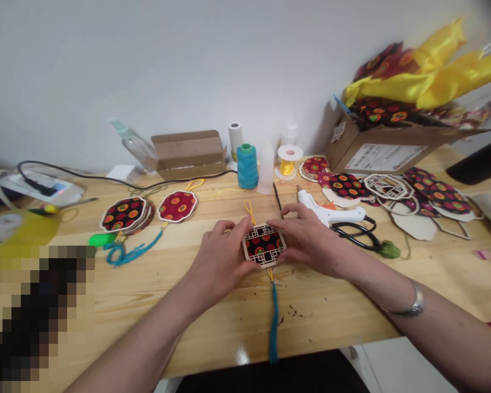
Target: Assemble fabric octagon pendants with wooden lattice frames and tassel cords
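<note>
Between my two hands lies a patterned fabric pendant (264, 244) with a pale lattice frame on its face. A yellow cord loop (249, 212) sticks out at its top, and a blue tassel (274, 322) hangs from its lower edge toward the table's front. My left hand (227, 254) grips the pendant's left edge with thumb and fingers. On the opposite edge, my right hand (309, 240) is closed with its fingertips pressed to the frame. Just beyond my right hand rests a white hot glue gun (331, 213).
Black-handled scissors (358, 233) lie right of my right hand. Stacked pendants (126, 214) and a red pendant (178, 206) sit at left. A blue thread cone (247, 166) and yellow cord spool (287, 164) stand behind. Frames and fabric pieces (388, 186) spread before a cardboard box (376, 150).
</note>
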`<action>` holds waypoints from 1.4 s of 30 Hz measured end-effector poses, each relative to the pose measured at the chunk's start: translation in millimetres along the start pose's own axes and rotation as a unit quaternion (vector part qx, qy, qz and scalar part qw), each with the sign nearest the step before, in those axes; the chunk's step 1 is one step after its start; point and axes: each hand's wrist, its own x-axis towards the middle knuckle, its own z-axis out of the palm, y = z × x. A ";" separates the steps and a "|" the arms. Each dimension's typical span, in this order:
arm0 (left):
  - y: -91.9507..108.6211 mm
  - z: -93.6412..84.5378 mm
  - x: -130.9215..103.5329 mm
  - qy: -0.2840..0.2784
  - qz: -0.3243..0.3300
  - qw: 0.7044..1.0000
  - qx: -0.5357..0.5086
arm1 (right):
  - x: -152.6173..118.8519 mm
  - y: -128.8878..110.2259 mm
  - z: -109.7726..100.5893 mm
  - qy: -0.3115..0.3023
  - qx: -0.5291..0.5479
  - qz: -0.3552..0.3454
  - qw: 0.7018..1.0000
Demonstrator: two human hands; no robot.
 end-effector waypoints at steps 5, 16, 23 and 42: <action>0.8 -1.3 0.3 -0.008 0.001 1.000 0.000 | 0.6 -0.7 -0.2 -0.002 0.001 0.003 1.000; 1.9 -1.2 -0.8 -0.004 0.000 1.000 -0.006 | 0.7 -4.0 -2.4 -0.005 -0.006 0.001 1.000; 3.5 -2.7 -1.2 -0.016 -0.011 1.000 -0.025 | 0.7 -6.8 -4.3 -0.011 -0.012 0.007 1.000; -0.5 -10.6 -2.1 -0.027 0.002 0.995 -0.099 | -2.1 -4.5 -2.3 -0.008 -0.007 -0.030 0.999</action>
